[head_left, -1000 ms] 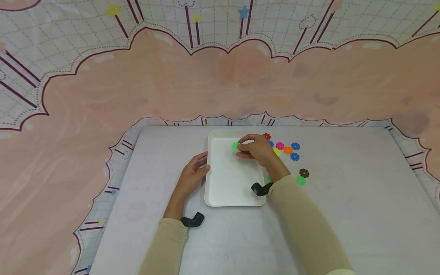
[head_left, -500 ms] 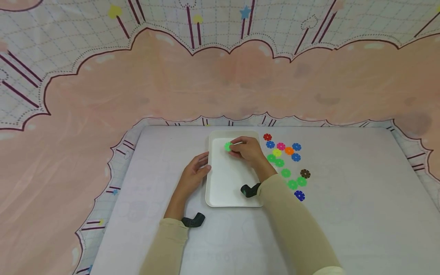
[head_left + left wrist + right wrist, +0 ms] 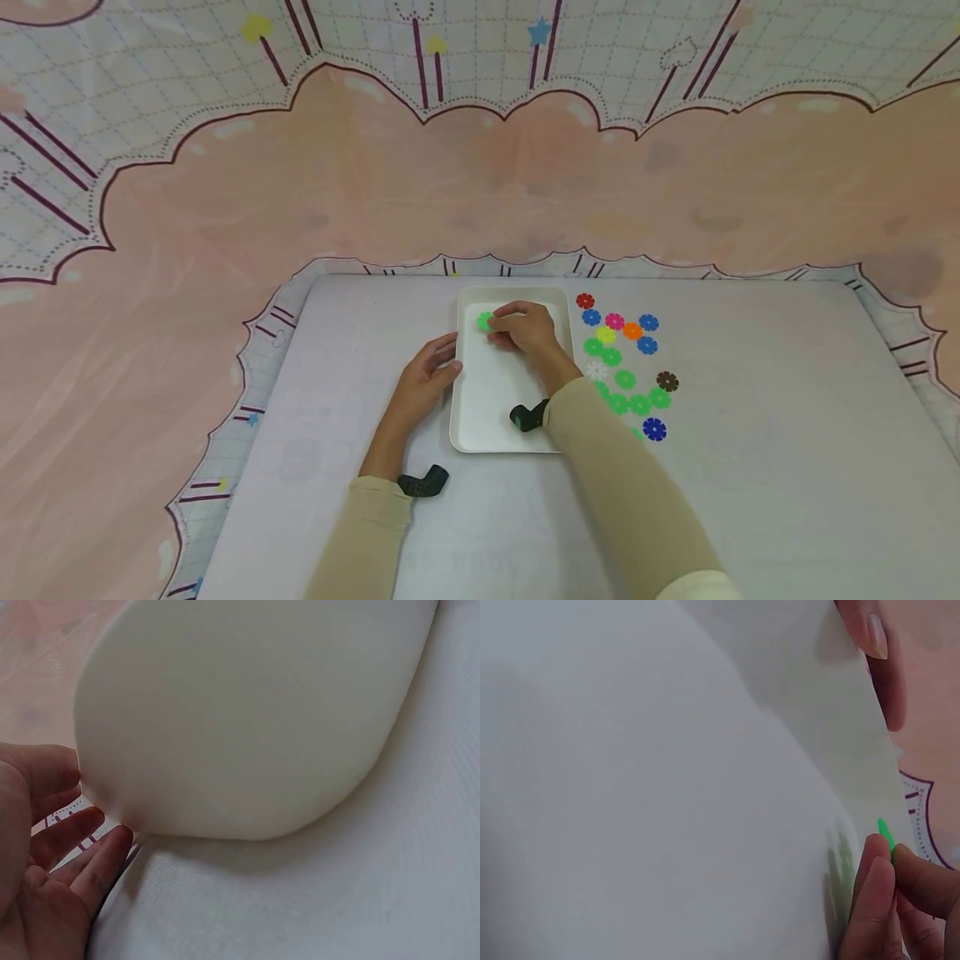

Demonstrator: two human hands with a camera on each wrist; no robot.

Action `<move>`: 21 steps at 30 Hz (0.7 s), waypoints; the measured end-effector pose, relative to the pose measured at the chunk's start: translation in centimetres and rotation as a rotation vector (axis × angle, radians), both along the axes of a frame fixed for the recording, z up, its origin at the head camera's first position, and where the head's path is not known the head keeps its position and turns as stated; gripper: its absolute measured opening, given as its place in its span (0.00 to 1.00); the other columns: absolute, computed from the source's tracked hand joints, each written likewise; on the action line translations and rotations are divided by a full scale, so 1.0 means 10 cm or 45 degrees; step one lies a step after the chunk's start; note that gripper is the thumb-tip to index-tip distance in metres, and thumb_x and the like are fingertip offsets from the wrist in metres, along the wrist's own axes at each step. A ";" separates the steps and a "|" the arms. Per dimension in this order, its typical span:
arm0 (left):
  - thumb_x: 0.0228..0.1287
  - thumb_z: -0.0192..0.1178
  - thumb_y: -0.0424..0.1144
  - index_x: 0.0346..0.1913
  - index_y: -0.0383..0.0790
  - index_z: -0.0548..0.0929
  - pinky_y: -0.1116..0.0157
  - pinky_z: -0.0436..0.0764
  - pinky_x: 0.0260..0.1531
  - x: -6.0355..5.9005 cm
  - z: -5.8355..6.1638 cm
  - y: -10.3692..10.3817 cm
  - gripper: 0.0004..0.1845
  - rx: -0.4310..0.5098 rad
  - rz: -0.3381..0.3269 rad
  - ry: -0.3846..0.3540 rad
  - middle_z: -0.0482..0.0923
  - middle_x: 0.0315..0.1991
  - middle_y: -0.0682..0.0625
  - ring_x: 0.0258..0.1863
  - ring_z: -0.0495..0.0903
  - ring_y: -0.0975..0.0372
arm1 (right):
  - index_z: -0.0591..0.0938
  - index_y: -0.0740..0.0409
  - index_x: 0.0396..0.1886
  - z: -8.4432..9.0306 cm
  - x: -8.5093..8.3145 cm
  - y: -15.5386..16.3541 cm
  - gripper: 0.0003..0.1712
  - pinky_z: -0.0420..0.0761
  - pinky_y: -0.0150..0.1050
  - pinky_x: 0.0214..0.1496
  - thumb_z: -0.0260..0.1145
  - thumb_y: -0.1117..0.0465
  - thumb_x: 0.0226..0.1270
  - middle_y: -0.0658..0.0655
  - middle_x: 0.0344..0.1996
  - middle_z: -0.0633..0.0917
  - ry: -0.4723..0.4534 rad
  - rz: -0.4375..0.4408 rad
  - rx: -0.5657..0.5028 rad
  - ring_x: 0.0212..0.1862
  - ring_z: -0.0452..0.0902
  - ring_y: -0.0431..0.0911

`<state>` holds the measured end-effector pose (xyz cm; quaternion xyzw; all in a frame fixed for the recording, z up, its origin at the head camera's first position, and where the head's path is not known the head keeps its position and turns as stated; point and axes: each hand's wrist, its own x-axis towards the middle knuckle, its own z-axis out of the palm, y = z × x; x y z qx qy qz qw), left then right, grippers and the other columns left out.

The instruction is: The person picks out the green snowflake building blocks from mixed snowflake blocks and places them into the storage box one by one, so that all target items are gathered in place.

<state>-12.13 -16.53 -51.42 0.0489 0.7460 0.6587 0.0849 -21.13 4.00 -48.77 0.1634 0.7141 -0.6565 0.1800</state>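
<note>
Fingers (image 3: 877, 900) of right hand (image 3: 528, 329) pinched on green disc (image 3: 484, 321), held over the white tray's (image 3: 495, 417) far left corner. Left hand (image 3: 422, 385) relaxed, fingertips touching the tray's left rim. Tray's long axis runs near-far. No writing seen.

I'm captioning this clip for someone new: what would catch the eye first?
The right hand pinches a green snowflake disc over the far end of the white tray at the table's middle. The left hand rests its fingers against the tray's left edge. Right of the tray lies a scatter of colourful discs.
</note>
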 end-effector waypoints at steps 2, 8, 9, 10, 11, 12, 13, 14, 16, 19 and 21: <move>0.74 0.61 0.37 0.74 0.46 0.70 0.44 0.77 0.65 0.00 0.00 0.00 0.29 0.002 -0.002 -0.012 0.71 0.72 0.39 0.69 0.74 0.47 | 0.86 0.57 0.44 -0.01 -0.01 -0.02 0.12 0.86 0.30 0.29 0.76 0.60 0.62 0.57 0.33 0.90 -0.010 -0.003 0.007 0.25 0.87 0.41; 0.75 0.59 0.35 0.76 0.41 0.66 0.44 0.76 0.66 -0.01 0.03 0.00 0.30 -0.016 -0.012 -0.034 0.69 0.73 0.36 0.71 0.73 0.44 | 0.87 0.60 0.41 -0.04 -0.05 -0.05 0.12 0.85 0.30 0.28 0.78 0.61 0.61 0.57 0.31 0.90 -0.036 -0.036 0.008 0.24 0.87 0.41; 0.75 0.59 0.34 0.76 0.40 0.66 0.44 0.76 0.66 -0.01 0.04 0.00 0.30 -0.019 -0.013 -0.037 0.68 0.73 0.36 0.71 0.73 0.44 | 0.87 0.60 0.41 -0.05 -0.06 -0.05 0.11 0.85 0.30 0.28 0.78 0.62 0.60 0.56 0.30 0.90 -0.036 -0.037 0.008 0.24 0.87 0.41; 0.75 0.59 0.34 0.76 0.39 0.66 0.44 0.76 0.66 -0.01 0.04 0.00 0.30 -0.021 -0.015 -0.039 0.68 0.73 0.35 0.71 0.72 0.44 | 0.87 0.60 0.40 -0.05 -0.06 -0.06 0.11 0.85 0.30 0.28 0.78 0.62 0.60 0.56 0.29 0.90 -0.033 -0.034 0.013 0.24 0.87 0.41; 0.75 0.59 0.33 0.76 0.38 0.66 0.44 0.76 0.66 -0.01 0.04 0.00 0.30 -0.022 -0.016 -0.042 0.68 0.73 0.35 0.71 0.72 0.44 | 0.87 0.60 0.40 -0.05 -0.06 -0.06 0.11 0.85 0.30 0.27 0.78 0.62 0.60 0.56 0.27 0.90 -0.030 -0.033 0.025 0.23 0.87 0.40; 0.75 0.59 0.33 0.76 0.37 0.66 0.44 0.76 0.66 -0.01 0.05 0.00 0.30 -0.026 -0.016 -0.042 0.68 0.73 0.35 0.71 0.72 0.44 | 0.87 0.60 0.39 -0.04 -0.06 -0.07 0.11 0.85 0.30 0.27 0.78 0.62 0.60 0.55 0.26 0.90 -0.028 -0.031 0.040 0.23 0.87 0.40; 0.75 0.59 0.34 0.76 0.37 0.66 0.43 0.75 0.66 -0.01 0.05 0.00 0.30 -0.027 -0.016 -0.041 0.68 0.73 0.35 0.71 0.72 0.44 | 0.88 0.60 0.39 -0.04 -0.05 -0.07 0.10 0.85 0.30 0.27 0.78 0.62 0.59 0.55 0.25 0.90 -0.026 -0.028 0.056 0.23 0.87 0.40; 0.75 0.59 0.34 0.76 0.38 0.66 0.43 0.75 0.66 -0.01 0.05 0.00 0.30 -0.027 -0.013 -0.039 0.68 0.73 0.35 0.71 0.73 0.44 | 0.88 0.61 0.38 -0.03 -0.05 -0.08 0.10 0.85 0.30 0.27 0.78 0.62 0.59 0.55 0.25 0.89 -0.025 -0.028 0.071 0.23 0.87 0.40; 0.75 0.59 0.35 0.76 0.39 0.66 0.44 0.76 0.66 -0.01 0.05 0.00 0.30 -0.029 -0.009 -0.030 0.69 0.73 0.36 0.71 0.73 0.44 | 0.88 0.60 0.37 -0.02 -0.04 -0.09 0.10 0.85 0.30 0.26 0.79 0.62 0.59 0.55 0.24 0.89 -0.023 -0.027 0.103 0.22 0.87 0.40; 0.75 0.60 0.37 0.76 0.42 0.67 0.44 0.76 0.66 0.00 0.03 -0.01 0.30 -0.025 -0.007 -0.012 0.70 0.73 0.37 0.71 0.73 0.45 | 0.87 0.60 0.36 0.00 -0.03 -0.10 0.10 0.84 0.29 0.26 0.79 0.61 0.59 0.56 0.23 0.89 -0.026 -0.029 0.137 0.22 0.86 0.40; 0.75 0.61 0.38 0.75 0.44 0.68 0.44 0.77 0.65 0.00 0.01 -0.01 0.29 -0.021 -0.006 0.000 0.70 0.73 0.38 0.71 0.73 0.46 | 0.87 0.60 0.35 -0.01 -0.03 -0.11 0.09 0.84 0.29 0.25 0.79 0.61 0.59 0.56 0.23 0.89 -0.025 -0.033 0.151 0.22 0.86 0.40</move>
